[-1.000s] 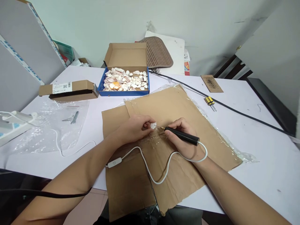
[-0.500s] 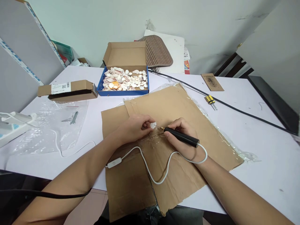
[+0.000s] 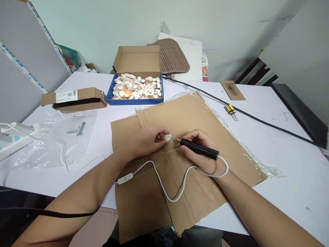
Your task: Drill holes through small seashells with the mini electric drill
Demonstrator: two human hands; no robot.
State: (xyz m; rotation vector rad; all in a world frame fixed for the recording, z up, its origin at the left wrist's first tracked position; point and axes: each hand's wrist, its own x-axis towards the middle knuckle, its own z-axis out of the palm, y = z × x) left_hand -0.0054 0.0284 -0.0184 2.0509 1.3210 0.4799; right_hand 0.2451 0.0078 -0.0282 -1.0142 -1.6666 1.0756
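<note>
Over the cardboard (image 3: pixel 174 113), the left hand (image 3: pixel 146 140) pinches a white shell (image 3: pixel 167 137); the right hand (image 3: pixel 204 164) keeps its grip around a black drill (image 3: pixel 199 149). The label (image 3: pixel 66 96) on the carton (image 3: pixel 88 93) is unreadable.

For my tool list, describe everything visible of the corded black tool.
The tool has a black cylindrical body, a golden metallic nose and a thin bit pointing at the white piece in the left hand. A white cord leaves its rear. The right hand holds it aslant above the brown sheet; whether the bit touches is unclear.
</note>
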